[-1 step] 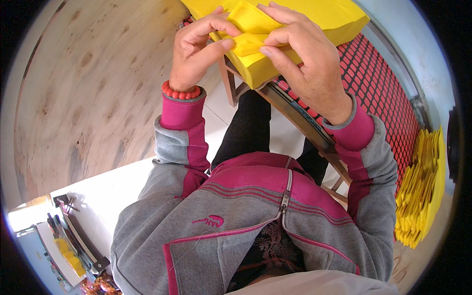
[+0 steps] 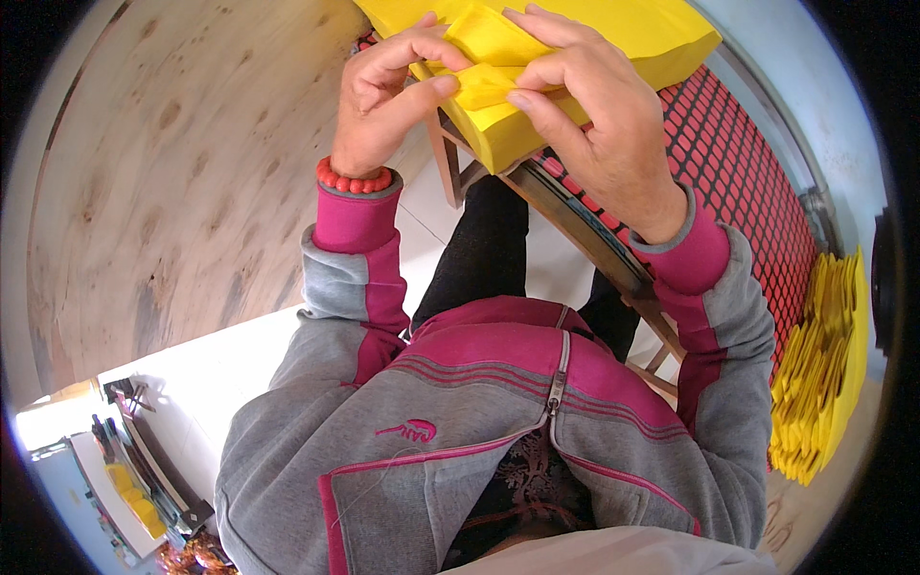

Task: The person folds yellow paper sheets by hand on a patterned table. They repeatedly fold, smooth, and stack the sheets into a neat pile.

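A bright yellow folded sheet [image 2: 494,40], paper or thin cloth, lies at the top of the view, with a flap raised in its middle. My left hand [image 2: 383,91], wearing a red bead bracelet [image 2: 355,179], pinches the flap's left side between thumb and bent index finger. From the other side my right hand [image 2: 609,120] grips the flap's right edge with thumb and index finger. Both hands are closed on the same piece. More yellow material [image 2: 623,38] spreads out behind the right hand; I cannot tell whether it is one piece or a pile.
Beneath the yellow material is a wooden-framed bench covered in red and black patterned cloth [image 2: 728,144]. A stack of folded yellow pieces [image 2: 815,374] rests at its right end, near a pale blue wall [image 2: 805,57]. A large wooden board [image 2: 172,192] fills the left.
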`<control>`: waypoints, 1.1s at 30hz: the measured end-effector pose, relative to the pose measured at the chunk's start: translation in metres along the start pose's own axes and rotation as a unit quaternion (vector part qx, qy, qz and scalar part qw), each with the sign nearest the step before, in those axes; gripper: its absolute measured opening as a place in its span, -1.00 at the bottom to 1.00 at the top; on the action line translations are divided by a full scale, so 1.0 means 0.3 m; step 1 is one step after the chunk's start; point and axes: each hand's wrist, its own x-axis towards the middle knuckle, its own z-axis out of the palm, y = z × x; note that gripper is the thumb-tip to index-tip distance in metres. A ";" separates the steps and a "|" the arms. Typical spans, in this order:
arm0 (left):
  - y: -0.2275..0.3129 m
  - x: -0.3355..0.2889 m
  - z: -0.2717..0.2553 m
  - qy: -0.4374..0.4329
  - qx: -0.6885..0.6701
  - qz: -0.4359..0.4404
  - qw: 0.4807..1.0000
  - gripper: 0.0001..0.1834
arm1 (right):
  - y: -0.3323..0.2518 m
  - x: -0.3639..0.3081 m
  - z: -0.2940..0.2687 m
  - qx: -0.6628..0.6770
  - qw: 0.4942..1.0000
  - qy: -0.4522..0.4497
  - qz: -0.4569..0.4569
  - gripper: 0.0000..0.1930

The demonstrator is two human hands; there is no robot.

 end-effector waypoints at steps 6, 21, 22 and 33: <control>0.013 -0.005 0.011 0.015 -0.025 -0.027 0.999 -0.78 | 0.001 -0.002 0.007 0.015 1.000 0.017 -0.005 -0.84; 0.000 -0.009 0.011 0.013 -0.035 -0.019 0.999 -0.87 | -0.018 0.002 -0.008 0.005 0.999 0.020 0.029 -0.79; 0.001 -0.009 0.010 0.009 -0.034 -0.024 0.999 -0.88 | -0.017 0.003 -0.007 0.000 0.999 0.020 0.025 -0.78; -0.002 -0.019 0.033 0.083 -0.076 -0.070 0.991 -0.90 | 0.003 0.011 0.001 -0.031 0.998 0.021 -0.051 -0.85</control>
